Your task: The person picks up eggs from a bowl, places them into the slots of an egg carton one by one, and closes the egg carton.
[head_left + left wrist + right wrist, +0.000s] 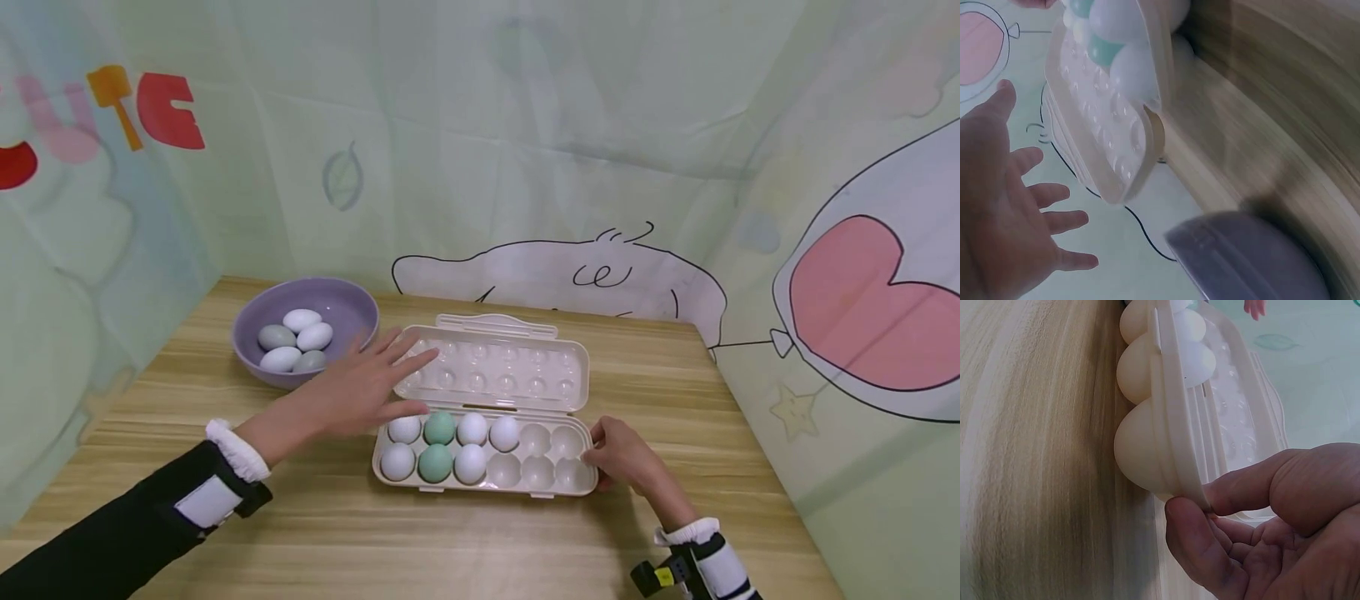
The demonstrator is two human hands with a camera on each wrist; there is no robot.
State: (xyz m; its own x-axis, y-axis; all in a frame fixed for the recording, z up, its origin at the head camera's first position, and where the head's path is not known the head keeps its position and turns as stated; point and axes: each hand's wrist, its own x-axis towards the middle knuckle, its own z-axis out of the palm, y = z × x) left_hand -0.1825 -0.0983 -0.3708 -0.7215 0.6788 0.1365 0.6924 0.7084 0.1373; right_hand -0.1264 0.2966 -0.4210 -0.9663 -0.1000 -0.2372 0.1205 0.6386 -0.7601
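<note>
An egg carton (537, 472), cream plastic, lies on the table with its lid (491, 367) laid back. Several white eggs (472, 463) and 2 green eggs (435, 463) fill its left side; the cups on the right hold nothing. With thumb and finger, my right hand (618, 454) pinches the carton's right end rim, which the right wrist view shows close up. My left hand (360, 387), fingers spread and straight, hovers by the lid's left end and holds nothing. A purple bowl (348, 312) with several white and grey eggs (315, 337) stands left of the carton.
The wooden table (300, 533) carries the bowl at its back left corner. Printed cloth walls (465, 167) rise at the back and both sides, close behind the bowl and the lid.
</note>
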